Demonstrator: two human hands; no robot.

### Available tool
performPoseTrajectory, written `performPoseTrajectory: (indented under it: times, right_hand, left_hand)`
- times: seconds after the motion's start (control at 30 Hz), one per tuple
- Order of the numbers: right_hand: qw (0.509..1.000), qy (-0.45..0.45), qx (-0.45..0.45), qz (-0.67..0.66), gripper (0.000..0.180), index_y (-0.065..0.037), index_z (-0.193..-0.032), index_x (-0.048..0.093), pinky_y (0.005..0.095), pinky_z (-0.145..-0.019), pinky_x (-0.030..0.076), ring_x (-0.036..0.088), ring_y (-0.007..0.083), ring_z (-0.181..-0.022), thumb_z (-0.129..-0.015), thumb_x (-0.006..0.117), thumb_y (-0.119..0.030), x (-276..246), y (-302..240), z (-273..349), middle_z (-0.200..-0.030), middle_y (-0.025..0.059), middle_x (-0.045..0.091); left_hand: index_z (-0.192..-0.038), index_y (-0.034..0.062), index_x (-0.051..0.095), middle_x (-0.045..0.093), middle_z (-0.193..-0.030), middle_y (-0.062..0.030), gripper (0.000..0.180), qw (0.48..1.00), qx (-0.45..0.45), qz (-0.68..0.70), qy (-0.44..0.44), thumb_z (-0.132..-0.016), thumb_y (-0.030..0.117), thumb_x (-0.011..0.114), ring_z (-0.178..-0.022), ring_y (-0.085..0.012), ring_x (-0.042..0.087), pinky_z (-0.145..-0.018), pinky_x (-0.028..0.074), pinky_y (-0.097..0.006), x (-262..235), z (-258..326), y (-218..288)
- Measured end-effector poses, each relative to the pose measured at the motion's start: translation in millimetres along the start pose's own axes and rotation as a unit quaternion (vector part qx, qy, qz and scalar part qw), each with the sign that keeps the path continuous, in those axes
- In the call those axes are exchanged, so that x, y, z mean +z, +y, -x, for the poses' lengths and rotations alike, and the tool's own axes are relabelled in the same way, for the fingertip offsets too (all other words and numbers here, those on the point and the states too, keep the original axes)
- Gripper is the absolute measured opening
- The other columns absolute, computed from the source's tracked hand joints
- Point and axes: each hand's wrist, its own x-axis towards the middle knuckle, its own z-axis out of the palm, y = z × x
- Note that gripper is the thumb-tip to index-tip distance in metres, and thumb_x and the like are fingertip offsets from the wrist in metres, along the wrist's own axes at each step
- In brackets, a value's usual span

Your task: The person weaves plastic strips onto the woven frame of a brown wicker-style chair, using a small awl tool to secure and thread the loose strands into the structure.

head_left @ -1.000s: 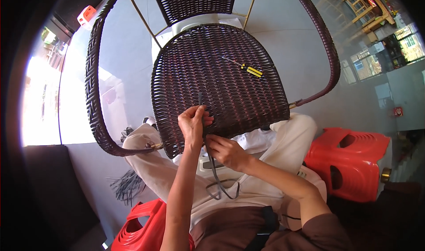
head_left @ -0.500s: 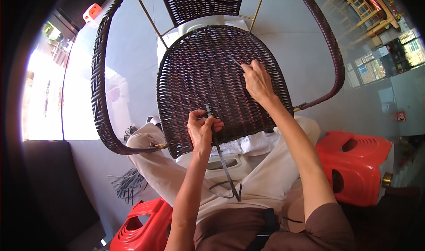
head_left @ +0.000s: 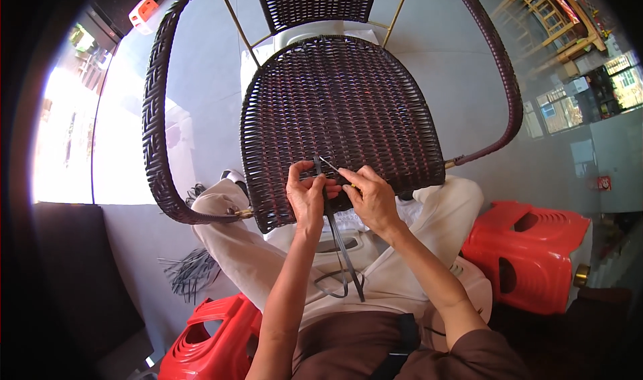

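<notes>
My left hand [head_left: 306, 199] is pinched on flat dark grey plastic strips [head_left: 342, 249] over the near edge of a woven chair seat [head_left: 335, 105]. A short end sticks up past the fingers, and the long tails hang between my knees, one looping in my lap. Close beside it, my right hand [head_left: 372, 199] is closed around a thin tool with a pointed metal shaft [head_left: 328, 163]; a bit of yellow shows at the grip. The shaft's tip is at the upper end of the strip. The seat is dark brown wicker, and my fingers hide part of its front edge.
Wicker-wrapped armrests [head_left: 155, 112] curve around both sides, with the woven backrest [head_left: 315, 1] beyond the seat. Red plastic stools stand at the right [head_left: 529, 252] and lower left [head_left: 207, 340]. A bundle of loose strips [head_left: 191, 273] lies on the floor.
My right hand has come down and left from the seat's upper right, bringing the pointed tool to the strip at my left hand. My left hand keeps its pinch. The view has shifted slightly.
</notes>
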Motion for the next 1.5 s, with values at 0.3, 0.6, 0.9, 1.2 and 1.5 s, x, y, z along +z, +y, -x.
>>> performPoseTrajectory:
  times: [0.3, 0.6, 0.9, 1.2, 1.5]
  right_hand:
    - [0.987, -0.037, -0.002, 0.155, 0.026, -0.009, -0.103, 0.062, 0.0364, -0.058, 0.050, 0.061, 0.0258, -0.068, -0.077, 0.058, -0.006, -8, -16, -13, -0.077, 0.0093, 0.055]
    - [0.989, 0.018, -0.015, 0.149, 0.030, -0.011, -0.105, 0.063, 0.0370, -0.052, 0.049, 0.059, 0.0269, -0.062, -0.076, 0.056, -0.004, 3, -11, -7, -0.073, 0.0093, 0.054]
    - [0.987, 0.094, -0.027, 0.126, 0.031, -0.012, -0.109, 0.063, 0.0347, -0.052, 0.047, 0.058, 0.0247, -0.061, -0.079, 0.058, -0.003, 24, -1, 9, -0.076, 0.0070, 0.051]
    - [0.987, 0.112, -0.040, 0.110, 0.034, -0.010, -0.112, 0.060, 0.0334, -0.054, 0.047, 0.057, 0.0241, -0.063, -0.079, 0.057, -0.002, 29, 0, 10, -0.077, 0.0078, 0.049]
    - [0.985, 0.109, -0.055, 0.119, 0.038, -0.009, -0.113, 0.060, 0.0329, -0.053, 0.047, 0.057, 0.0241, -0.064, -0.077, 0.056, 0.000, 30, 5, 11, -0.075, 0.0087, 0.048]
  left_hand:
    - [-0.106, 0.0035, 0.045, 0.063, -0.070, -0.0144, 0.025, 1.000, 0.017, 0.010, -0.011, -0.083, -0.001, 0.050, -0.055, -0.0173, 0.062, -0.049, 0.051, -0.025, -1, -2, -4]
    - [-0.106, 0.0026, 0.046, 0.064, -0.070, -0.0141, 0.025, 1.000, 0.018, 0.017, -0.008, -0.082, -0.002, 0.050, -0.054, -0.0163, 0.062, -0.048, 0.051, -0.024, 0, 0, -2]
    - [-0.109, 0.0011, 0.048, 0.064, -0.069, -0.0129, 0.027, 1.000, 0.019, 0.007, -0.008, -0.083, -0.004, 0.049, -0.054, -0.0152, 0.061, -0.049, 0.051, -0.024, 1, 2, 0]
    - [-0.114, -0.0009, 0.048, 0.065, -0.070, -0.0118, 0.030, 0.999, 0.052, 0.000, -0.010, -0.084, -0.003, 0.050, -0.054, -0.0126, 0.061, -0.049, 0.050, -0.022, 1, 3, -5]
    - [-0.114, -0.0050, 0.055, 0.063, -0.065, -0.0093, 0.032, 0.968, 0.131, -0.214, 0.008, -0.082, -0.004, 0.050, -0.052, -0.0121, 0.061, -0.047, 0.051, -0.023, 0, 2, -1]
